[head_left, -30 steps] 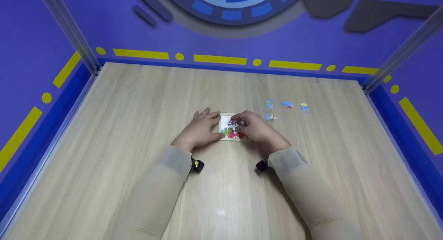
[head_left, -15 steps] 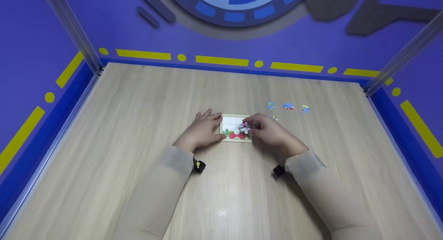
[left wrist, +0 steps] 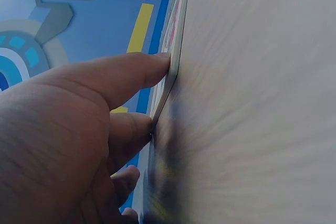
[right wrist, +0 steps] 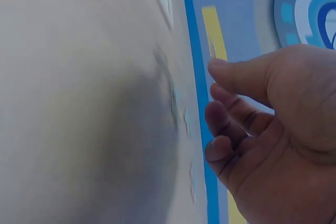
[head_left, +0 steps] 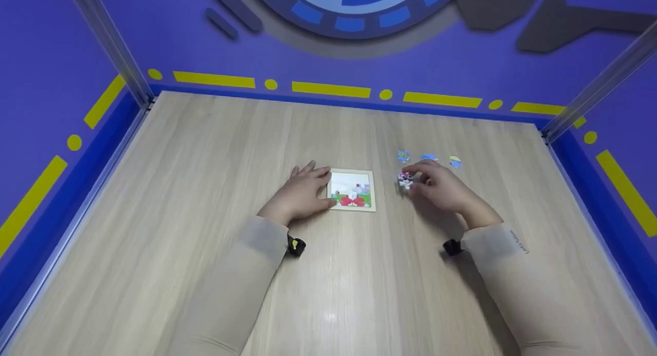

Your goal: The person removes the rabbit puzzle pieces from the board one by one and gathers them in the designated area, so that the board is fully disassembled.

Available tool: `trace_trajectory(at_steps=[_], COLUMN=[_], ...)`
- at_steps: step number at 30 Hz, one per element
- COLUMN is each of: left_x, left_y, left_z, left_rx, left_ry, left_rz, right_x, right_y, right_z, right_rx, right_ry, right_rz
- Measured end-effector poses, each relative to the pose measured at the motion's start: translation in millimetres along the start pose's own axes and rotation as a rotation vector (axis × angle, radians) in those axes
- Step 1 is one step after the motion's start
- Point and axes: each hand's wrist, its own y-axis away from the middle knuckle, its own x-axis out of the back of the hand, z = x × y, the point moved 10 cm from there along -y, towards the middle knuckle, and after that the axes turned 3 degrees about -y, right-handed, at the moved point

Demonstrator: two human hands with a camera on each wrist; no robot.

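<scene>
A small square puzzle tray (head_left: 373, 192) with a pale rim lies mid-table in the head view. Red, green and white pieces fill its lower part, and bare white shows above. My left hand (head_left: 300, 194) rests along its left side, thumb on the lower left corner and a fingertip at the upper left. In the left wrist view, the thumb and a finger touch the tray edge (left wrist: 181, 19). Right of the tray, my right hand (head_left: 444, 192) pinches a pink-and-white puzzle piece (head_left: 405, 180) between thumb and fingers, apparently above the table.
Beyond the right hand lie a blue-green puzzle piece (head_left: 403, 156), a blue one (head_left: 429, 157) partly covered by the hand, and a yellow-and-blue one (head_left: 455, 161). Blue panels (head_left: 328, 63) stand behind and beside the wooden table (head_left: 231, 140).
My right hand has lifted the puzzle piece off the tray and carried it right, now covering the nearest loose piece's spot. The left hand stays at the tray's left edge.
</scene>
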Motion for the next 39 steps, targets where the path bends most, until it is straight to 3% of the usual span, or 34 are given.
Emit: trace_trajectory(at_steps=[9,17,26,39], left_x=[-0.3,-0.7,0.0,1.1], left_y=[0.4,0.6,0.2,0.8], left_z=[0.3,-0.5,0.4,0.9], left_rx=[0.001,0.010,0.003,-0.006], left_ry=[0.016,0.007,0.002,0.003], left_rz=[0.000,-0.001,-0.002,0.004], right_x=[27.3,35.1,33.2,37.5], right_y=[9.0,9.6,9.2,9.5], right_z=[40.2,60.3,70.8,62.6], right_rx=[-0.084,-0.155,-0.214,-0.194], right_ry=[0.046,0.055,0.071,0.071], right_rz=[0.043,0.069,0.046,0.060])
